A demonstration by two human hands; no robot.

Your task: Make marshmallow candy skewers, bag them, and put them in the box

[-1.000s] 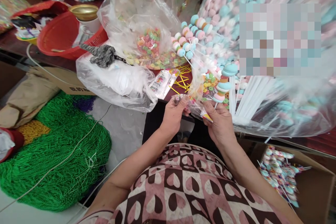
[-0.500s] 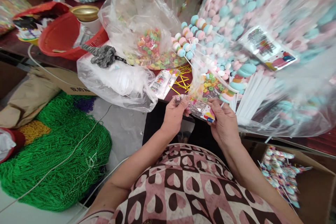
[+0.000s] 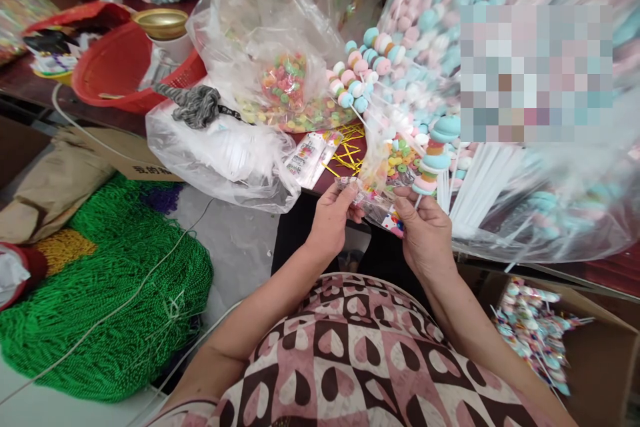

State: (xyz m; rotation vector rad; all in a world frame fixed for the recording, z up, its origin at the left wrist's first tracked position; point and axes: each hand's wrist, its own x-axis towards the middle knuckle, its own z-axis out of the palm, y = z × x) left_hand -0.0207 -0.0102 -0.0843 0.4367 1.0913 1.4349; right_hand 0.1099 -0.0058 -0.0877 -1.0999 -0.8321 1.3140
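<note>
My left hand (image 3: 334, 213) pinches one end of a small clear plastic bag (image 3: 376, 207) with a colourful print. The bag stretches across to my right hand (image 3: 425, 230), whose thumb and fingers are closed on the white stick of a marshmallow skewer (image 3: 434, 159). Blue and pink marshmallows with an orange-brown piece between them are threaded on that stick, which points up and slightly right. The bag's far end touches my right fingers; whether they grip it too is hidden. Beyond my hands lie ring gummies (image 3: 403, 159) in an open bag.
Finished skewers (image 3: 357, 73) lie on a big bag of marshmallows (image 3: 425, 20). White sticks (image 3: 480, 180) are bunched at the right. Gold twist ties (image 3: 347, 150) and flat printed bags (image 3: 314, 159) lie left of centre. A cardboard box (image 3: 595, 367) holds wrapped skewers below. A pixelated patch covers the upper right.
The marshmallow skewer in my right hand has swung from a slant to nearly upright. The printed end of the bag has shifted a little left and down. My left hand has barely moved.
</note>
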